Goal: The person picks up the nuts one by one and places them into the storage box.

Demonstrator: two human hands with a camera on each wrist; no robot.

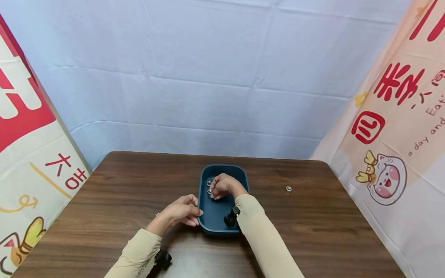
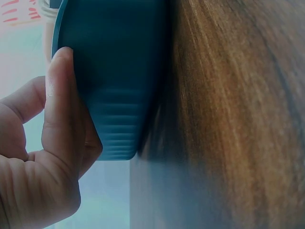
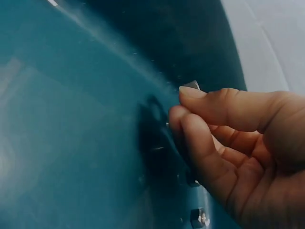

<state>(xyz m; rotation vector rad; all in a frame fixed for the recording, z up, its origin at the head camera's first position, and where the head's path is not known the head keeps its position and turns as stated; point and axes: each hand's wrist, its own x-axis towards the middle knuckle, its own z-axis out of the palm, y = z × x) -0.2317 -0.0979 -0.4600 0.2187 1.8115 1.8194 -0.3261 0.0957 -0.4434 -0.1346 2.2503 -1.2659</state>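
A dark blue rectangular plastic bin with rounded corners stands on the table. At its left side my left hand holds the rim, the thumb over the edge and the other fingers outside. In the left wrist view, a fingertip lies against the bin's outer wall. My right hand reaches down inside the bin. Its thumb and fingers pinch a small metal nut, mostly hidden behind the thumb tip. Two more hex nuts, one nearer and one partly covered, lie on the bin's floor.
Another metal nut lies on the brown wooden table to the right of the bin. A pale cloth hangs behind the table, with printed banners at the sides.
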